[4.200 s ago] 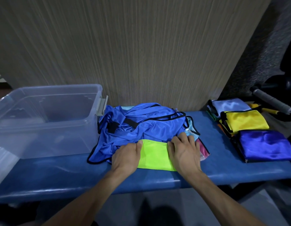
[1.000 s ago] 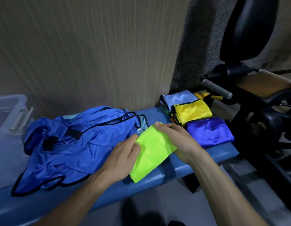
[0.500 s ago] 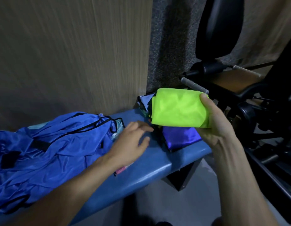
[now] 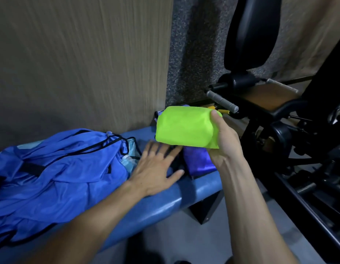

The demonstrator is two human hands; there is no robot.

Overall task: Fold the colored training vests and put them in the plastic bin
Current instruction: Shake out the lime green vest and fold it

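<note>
Above the right end of the blue counter (image 4: 161, 208), in the head view, the right hand (image 4: 223, 139) gripped a folded lime-green vest (image 4: 183, 128) in the air over a folded purple vest (image 4: 198, 161), while the left hand (image 4: 156, 168) hovered flat, fingers spread, holding nothing. A heap of blue vests (image 4: 60, 164) lay unfolded on the counter, and the bin was out of view, so most of the task apparently remained.
</note>
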